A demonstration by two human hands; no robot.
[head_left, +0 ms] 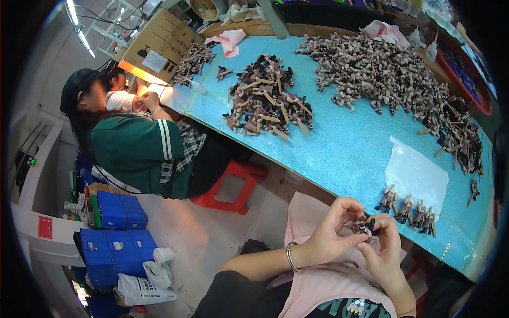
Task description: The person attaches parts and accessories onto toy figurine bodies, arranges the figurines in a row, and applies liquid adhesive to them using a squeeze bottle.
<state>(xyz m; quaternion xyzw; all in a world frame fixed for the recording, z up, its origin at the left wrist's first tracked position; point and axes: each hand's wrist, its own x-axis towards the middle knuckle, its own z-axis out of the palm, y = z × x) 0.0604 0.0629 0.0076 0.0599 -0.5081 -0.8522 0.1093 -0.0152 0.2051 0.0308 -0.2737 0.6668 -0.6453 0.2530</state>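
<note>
Above my lap, close to the table's front edge, my left hand [330,237] and my right hand [387,255] meet around a small toy figure [362,228] with dark and pale parts. Fingertips of both hands pinch it, and they partly cover it. A black piece shows by the right fingers; whether it is joined to the figure I cannot tell. Just beyond my right hand, several finished-looking figures [406,208] stand upright in a row, at the near edge of a clear plastic sheet [416,170].
A blue table [339,151] carries a large heap of figures [387,74] at the back and another pile [268,98] with tan sticks. One loose figure [473,192] lies far right. A co-worker [132,146] sits left by a red stool [233,188]. Blue bins [119,254] stand on the floor.
</note>
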